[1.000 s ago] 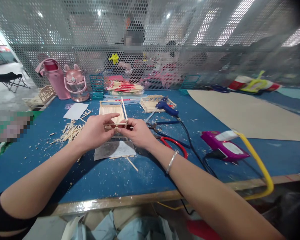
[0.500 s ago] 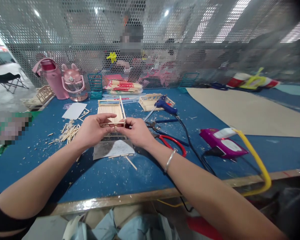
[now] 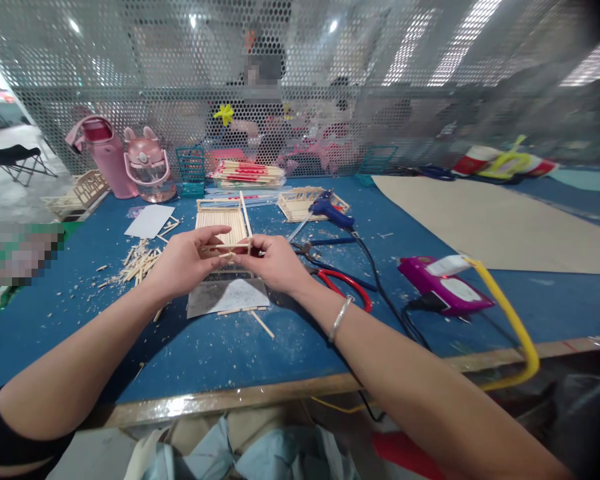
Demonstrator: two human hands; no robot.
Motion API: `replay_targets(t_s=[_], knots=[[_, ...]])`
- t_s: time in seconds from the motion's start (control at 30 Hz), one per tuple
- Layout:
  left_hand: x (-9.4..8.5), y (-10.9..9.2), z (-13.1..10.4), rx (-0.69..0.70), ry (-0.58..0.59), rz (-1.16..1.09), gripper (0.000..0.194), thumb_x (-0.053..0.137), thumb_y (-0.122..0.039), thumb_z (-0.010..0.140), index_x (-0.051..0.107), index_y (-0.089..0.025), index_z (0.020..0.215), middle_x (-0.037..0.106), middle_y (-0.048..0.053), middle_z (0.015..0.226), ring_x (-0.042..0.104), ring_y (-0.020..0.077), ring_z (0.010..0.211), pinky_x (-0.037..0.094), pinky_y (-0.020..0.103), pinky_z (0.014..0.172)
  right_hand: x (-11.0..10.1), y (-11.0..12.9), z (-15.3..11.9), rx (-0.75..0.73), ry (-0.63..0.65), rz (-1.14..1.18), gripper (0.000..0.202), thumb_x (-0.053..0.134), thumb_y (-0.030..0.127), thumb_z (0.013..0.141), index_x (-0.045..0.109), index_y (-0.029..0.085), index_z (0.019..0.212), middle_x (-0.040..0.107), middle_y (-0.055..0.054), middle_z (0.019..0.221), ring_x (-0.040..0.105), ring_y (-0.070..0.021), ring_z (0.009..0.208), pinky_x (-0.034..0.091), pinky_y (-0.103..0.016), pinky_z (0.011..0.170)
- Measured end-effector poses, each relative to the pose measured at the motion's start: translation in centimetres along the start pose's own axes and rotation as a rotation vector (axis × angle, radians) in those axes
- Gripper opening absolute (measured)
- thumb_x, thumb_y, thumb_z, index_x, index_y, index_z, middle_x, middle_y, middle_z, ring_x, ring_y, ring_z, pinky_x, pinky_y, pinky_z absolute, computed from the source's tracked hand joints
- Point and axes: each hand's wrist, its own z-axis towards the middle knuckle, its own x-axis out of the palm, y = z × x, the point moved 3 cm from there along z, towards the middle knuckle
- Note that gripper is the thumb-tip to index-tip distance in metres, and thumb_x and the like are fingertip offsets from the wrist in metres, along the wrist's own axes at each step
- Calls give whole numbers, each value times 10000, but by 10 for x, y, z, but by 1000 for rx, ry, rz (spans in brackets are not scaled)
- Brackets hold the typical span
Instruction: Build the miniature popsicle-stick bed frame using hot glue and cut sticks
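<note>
Far left, rear of blue table (image 3: pixel 260 360): pink bottle (image 3: pixel 103 155), pink jug (image 3: pixel 150 170), small wooden frame model (image 3: pixel 83 190). White card (image 3: pixel 150 220) and a heap of loose wood sticks (image 3: pixel 140 261) lie just left of the hands.

Left hand (image 3: pixel 185 263) is raised over the table centre, thumb and fingers pinched on the left end of a small stick assembly (image 3: pixel 226 248). Right hand (image 3: pixel 275 262) pinches the right end, so both hands are clamped on the same piece, fingertips nearly meeting. The assembly sits between the two hands, held above a grey sheet (image 3: pixel 227 297), with a flat stick panel (image 3: pixel 223 217) just behind it on the table. Exact shape of the held piece is too small to tell.

Right of the hands: red-handled pliers (image 3: pixel 343 290) near the right wrist, blue glue gun (image 3: pixel 333 213) further back with its black cord running forward, another wooden frame (image 3: pixel 300 203) beside it. Bundle of sticks (image 3: pixel 247 173) sits at the rear by the mesh screen (image 3: pixel 330 80). Further right: purple tool (image 3: pixel 445 287), yellow hose (image 3: pixel 510 320), tan board (image 3: pixel 490 227). Another person sits behind the mesh.
</note>
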Motion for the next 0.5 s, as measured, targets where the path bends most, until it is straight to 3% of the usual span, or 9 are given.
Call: replay_targets(t_s=[0.17,0.3,0.5], knots=[[-1,-4,-2,55,-39,126,501,659,-341,741,569,-180,1207,704,99,968,659,217,874,514,355,786,0,1,1,33,1,36,114,659,248,689,607,147,698,509,50,575,394,-70,529,313,-232,532],[-2,-11,-2,136,-82,304,468,652,-294,748,578,-215,1203,712,73,942,642,229,896,483,397,839,1,-1,2,43,-6,51,116,661,234,675,582,149,679,517,48,593,403,-74,547,315,-236,551],[-1,-12,0,69,-55,142,446,621,-231,750,577,-189,1191,722,55,876,661,183,786,509,322,757,0,-2,2,56,2,54,130,658,239,689,570,146,664,468,62,566,374,-72,539,296,-237,543]])
